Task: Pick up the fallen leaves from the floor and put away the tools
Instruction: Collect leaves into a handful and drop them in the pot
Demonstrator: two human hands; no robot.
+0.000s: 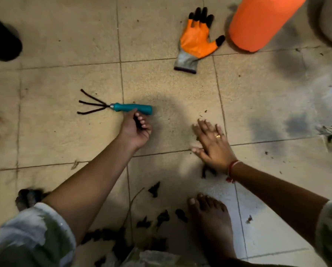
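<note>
Beige square-tile floor (61,135) w/ thin dark grout lines, speckled w/ dirt. Dark damp-looking blotches (288,62) at right, pale whitish patch (257,218) at btm right. Smooth orange cylinder (257,26) at top right, next to a grey round vessel (329,22). Light dim, warm.

Head view, facing down, seemingly near floor (68,45)

No legible text or labels.
</note>
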